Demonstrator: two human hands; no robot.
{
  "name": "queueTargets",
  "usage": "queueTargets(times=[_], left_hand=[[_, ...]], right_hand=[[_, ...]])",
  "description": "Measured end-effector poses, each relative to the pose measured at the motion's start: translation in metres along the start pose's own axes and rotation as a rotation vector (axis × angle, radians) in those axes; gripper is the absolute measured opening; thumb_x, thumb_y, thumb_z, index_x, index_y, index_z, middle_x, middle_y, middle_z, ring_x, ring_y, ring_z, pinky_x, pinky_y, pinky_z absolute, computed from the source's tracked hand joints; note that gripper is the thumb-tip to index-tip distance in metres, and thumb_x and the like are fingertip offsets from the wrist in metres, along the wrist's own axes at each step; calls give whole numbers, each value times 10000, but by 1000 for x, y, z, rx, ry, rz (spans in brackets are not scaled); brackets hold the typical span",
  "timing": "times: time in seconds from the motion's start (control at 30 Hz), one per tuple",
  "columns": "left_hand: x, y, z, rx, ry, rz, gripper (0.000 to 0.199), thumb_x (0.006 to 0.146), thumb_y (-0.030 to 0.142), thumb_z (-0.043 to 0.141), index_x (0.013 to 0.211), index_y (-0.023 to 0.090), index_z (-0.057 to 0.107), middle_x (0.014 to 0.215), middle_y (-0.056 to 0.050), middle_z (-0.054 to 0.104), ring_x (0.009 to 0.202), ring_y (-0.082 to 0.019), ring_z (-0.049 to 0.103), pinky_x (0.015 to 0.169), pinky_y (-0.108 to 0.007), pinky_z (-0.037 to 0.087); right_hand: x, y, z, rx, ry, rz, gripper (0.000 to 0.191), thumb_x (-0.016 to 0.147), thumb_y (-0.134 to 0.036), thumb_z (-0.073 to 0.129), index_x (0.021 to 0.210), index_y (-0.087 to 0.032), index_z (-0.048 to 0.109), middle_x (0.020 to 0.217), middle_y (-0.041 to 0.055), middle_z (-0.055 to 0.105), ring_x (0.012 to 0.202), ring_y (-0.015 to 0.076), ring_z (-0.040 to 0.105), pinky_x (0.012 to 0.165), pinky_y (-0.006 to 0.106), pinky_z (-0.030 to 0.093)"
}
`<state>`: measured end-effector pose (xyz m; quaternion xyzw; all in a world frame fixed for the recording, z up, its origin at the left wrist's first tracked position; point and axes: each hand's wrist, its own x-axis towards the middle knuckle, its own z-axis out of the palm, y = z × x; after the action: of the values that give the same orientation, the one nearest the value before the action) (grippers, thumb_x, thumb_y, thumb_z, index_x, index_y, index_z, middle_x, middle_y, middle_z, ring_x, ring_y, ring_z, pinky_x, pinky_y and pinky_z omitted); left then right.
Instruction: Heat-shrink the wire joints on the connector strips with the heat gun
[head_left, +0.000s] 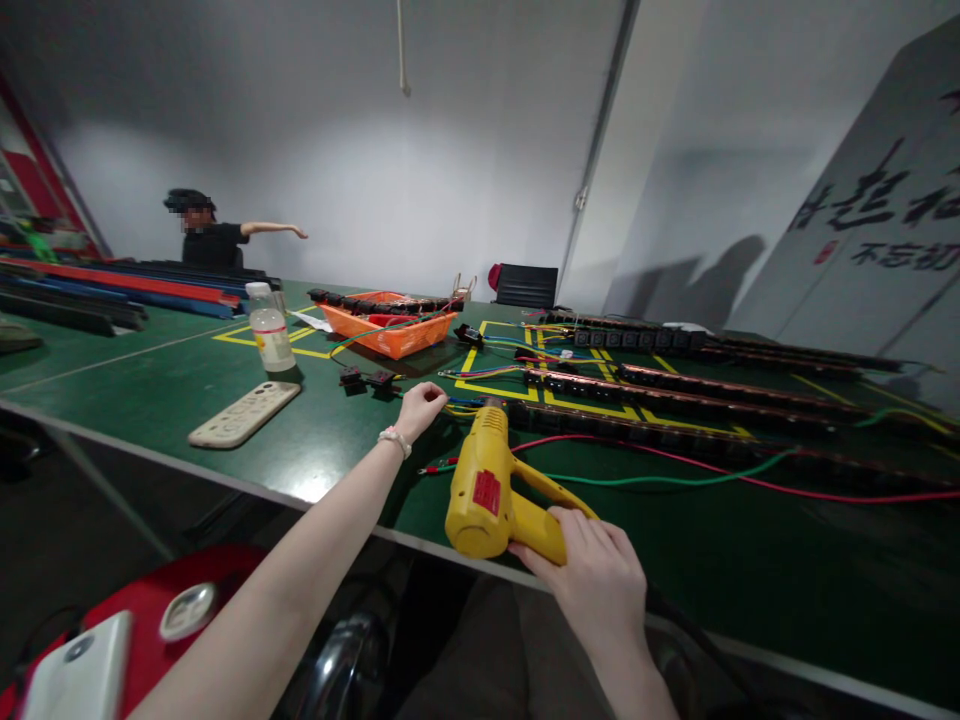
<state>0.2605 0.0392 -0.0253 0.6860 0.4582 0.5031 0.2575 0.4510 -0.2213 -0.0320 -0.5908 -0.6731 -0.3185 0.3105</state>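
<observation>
My right hand [596, 570] is wrapped round the handle of a yellow heat gun [484, 485], whose nozzle points away toward the wires on the green table [337, 430]. Just left of the nozzle, my left hand [422, 408] is pinched at the ends of thin blue and yellow wires [461, 405]. Those wires run to a long black strip of modules [637, 427] lying to the right. A red wire [675, 455] and a green wire [660, 481] cross the table beside the heat gun, their terminals near its left side.
An orange basket [397, 335] holds more strips. A bottle [271, 330] and a phone [246, 413] stand and lie at left. Black connectors [367, 381] lie beyond my left hand. A person [214, 240] is behind stacked rails [135, 285]. A red stool [157, 600] is below left.
</observation>
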Motion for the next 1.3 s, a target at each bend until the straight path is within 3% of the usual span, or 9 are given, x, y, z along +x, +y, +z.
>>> queueTargets(times=[0.43,0.67,1.07,1.3], left_hand=[[0,4,-3,38,-5,-3,193,690,289,518,690,162,663,705,-36,664,701,-175,587,690,-283,449],[3,1,-6,-63,-51,-16,246,710,347,540,726,142,675,746,-62,687,726,-189,609,693,-286,456],[1,4,-6,-39,-32,-42,221,704,340,569,745,156,684,776,-47,693,764,-183,606,718,-275,454],[2,3,-5,-14,-19,-9,228,717,334,547,742,153,683,740,-43,684,724,-173,589,674,-262,436]], right_hand=[[12,-36,20,91,-49,36,517,822,-649,438,867,-152,572,728,34,594,721,165,550,770,317,338],[15,-47,28,118,-64,37,554,814,-673,411,885,-151,582,737,42,585,729,172,532,768,322,334],[16,-23,19,160,-101,-19,551,800,-682,436,887,-157,578,767,32,618,741,154,561,775,313,336],[6,-1,8,102,-96,25,563,808,-681,408,893,-149,572,759,35,618,742,159,568,782,314,338]])
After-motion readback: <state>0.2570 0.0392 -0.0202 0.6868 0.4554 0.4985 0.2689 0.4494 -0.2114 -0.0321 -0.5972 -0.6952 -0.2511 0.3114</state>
